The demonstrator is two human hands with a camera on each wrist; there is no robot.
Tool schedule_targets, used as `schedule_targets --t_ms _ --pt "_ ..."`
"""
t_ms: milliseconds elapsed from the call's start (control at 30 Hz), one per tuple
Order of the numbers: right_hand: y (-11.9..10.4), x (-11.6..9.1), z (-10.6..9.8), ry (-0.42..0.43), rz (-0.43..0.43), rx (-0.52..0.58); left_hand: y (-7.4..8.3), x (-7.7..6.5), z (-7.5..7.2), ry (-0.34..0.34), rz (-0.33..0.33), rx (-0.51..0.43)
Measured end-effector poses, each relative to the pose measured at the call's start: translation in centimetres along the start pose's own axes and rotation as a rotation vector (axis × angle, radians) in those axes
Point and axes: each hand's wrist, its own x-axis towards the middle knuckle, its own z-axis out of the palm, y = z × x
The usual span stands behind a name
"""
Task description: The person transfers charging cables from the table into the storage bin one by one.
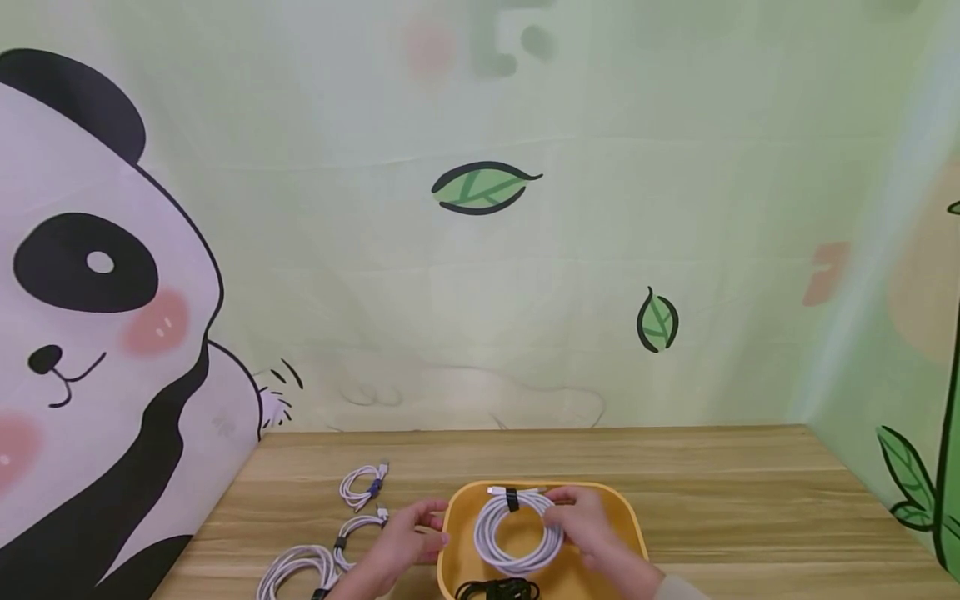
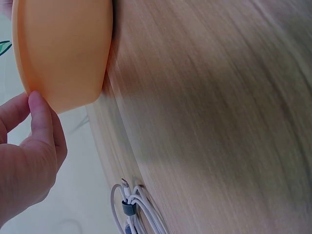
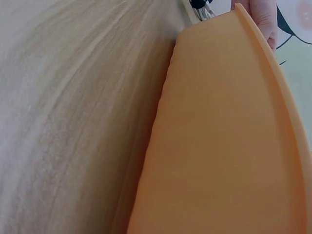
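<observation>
A yellow-orange plastic bin (image 1: 459, 546) stands on the table in the head view. My left hand (image 1: 401, 542) is at its left side; in the left wrist view its thumb and finger (image 2: 41, 114) pinch the rim of the bin. With my right hand (image 1: 588, 525) I hold the right edge of a thick coil of white cable (image 1: 489, 543), bound by a black strap, over the bin's inside. A bundled black cable (image 1: 501, 591) lies in the near part of the bin. In the right wrist view the bin's outer wall hides my right hand.
Left of the bin, several coiled white cables lie on the wooden table (image 1: 712, 483): a small one (image 1: 362, 486) at the back, another (image 1: 347, 533) beside my left hand, and a larger one (image 1: 292, 560) in front. A printed panda backdrop (image 1: 480, 333) rises behind the table.
</observation>
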Motion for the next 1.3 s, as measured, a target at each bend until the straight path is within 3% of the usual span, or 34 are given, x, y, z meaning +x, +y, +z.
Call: schedule_targets --t_ms 833,1300 --pt "0.8 0.0 1.3 -0.001 0.038 -0.017 0.1 0.0 0.0 -0.002 -0.015 0.001" --pt "1.0 0.1 1.9 -0.028 0.057 0.067 0.0 0.0 0.0 -0.002 0.003 0.004"
